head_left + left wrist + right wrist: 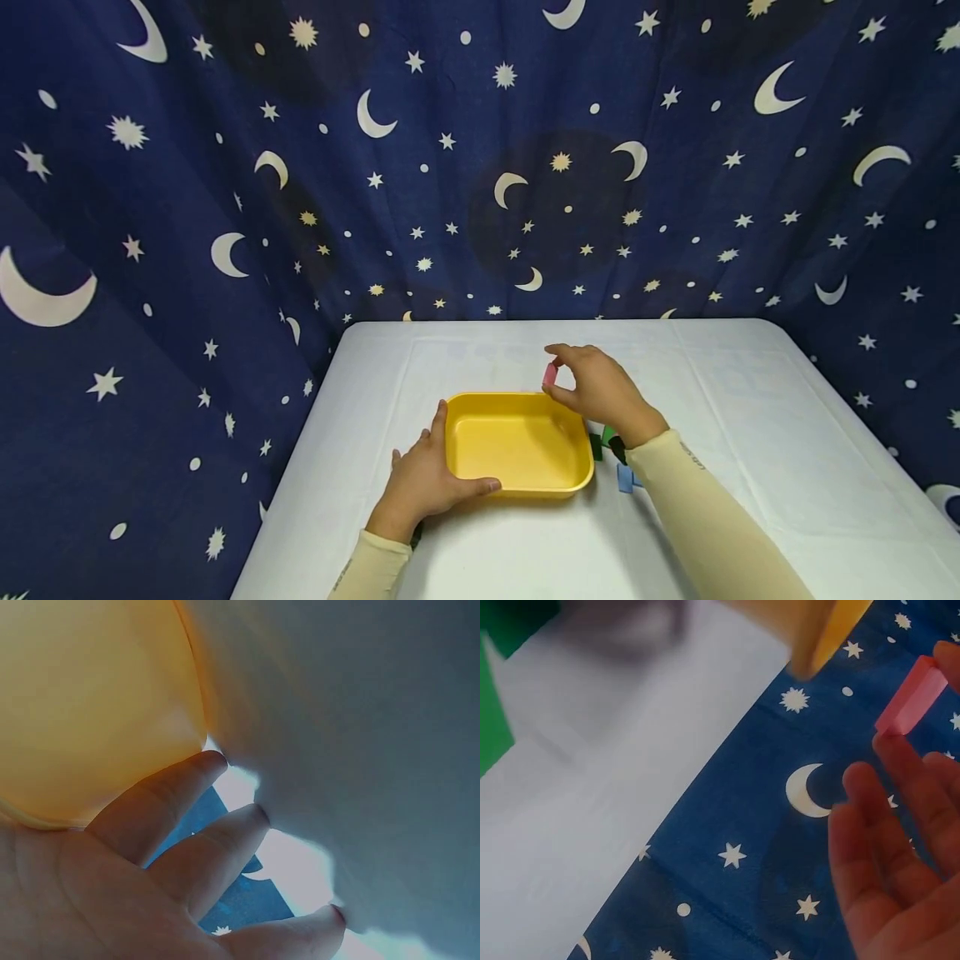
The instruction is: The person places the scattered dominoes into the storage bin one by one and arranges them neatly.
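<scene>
The yellow tray (517,454) sat on the white table (750,467). The left hand (426,479) was at the tray's near left corner. Its fingers were mostly straight and spread wide, with one pointing along the left edge and the thumb lying on the near edge. In the left wrist view, three fingers had gaps between them. The right hand (602,390) pinched a small pink block (550,375) between the thumb and a finger, which made a round shape like a C. The other fingers were a little bent and held nothing. The pink block was up near the tray's far right corner, but I can't tell if it was right over the tray. A green block (608,434), a dark green block (596,447) and a blue block (625,478) lay by the tray's right side, partly behind the right arm. A dark blue curtain (465,192) with moons and stars hung behind the table.
</scene>
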